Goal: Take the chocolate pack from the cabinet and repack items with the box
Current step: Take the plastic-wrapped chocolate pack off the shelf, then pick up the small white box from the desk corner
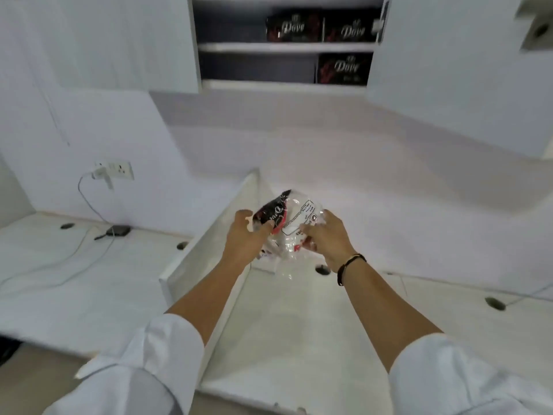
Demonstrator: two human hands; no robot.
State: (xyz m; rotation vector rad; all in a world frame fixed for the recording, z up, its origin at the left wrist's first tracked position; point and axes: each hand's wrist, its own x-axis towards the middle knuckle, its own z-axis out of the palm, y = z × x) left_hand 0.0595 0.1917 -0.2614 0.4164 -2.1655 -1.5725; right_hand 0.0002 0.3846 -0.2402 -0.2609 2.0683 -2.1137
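A crinkly chocolate pack, dark with a red stripe on one side and clear with a white label on the other, hangs above the white desk. My left hand grips its dark left end. My right hand grips its clear right side. Up in the open cabinet, two dark Dove boxes stand side by side on the upper shelf and one Dove box stands on the lower shelf. No packing box shows in the head view.
A white divider panel runs along the desk's left side. A wall socket with a plugged cable feeds a small black device on the left desk. Cable holes dot the surface. An open cabinet door hangs at right.
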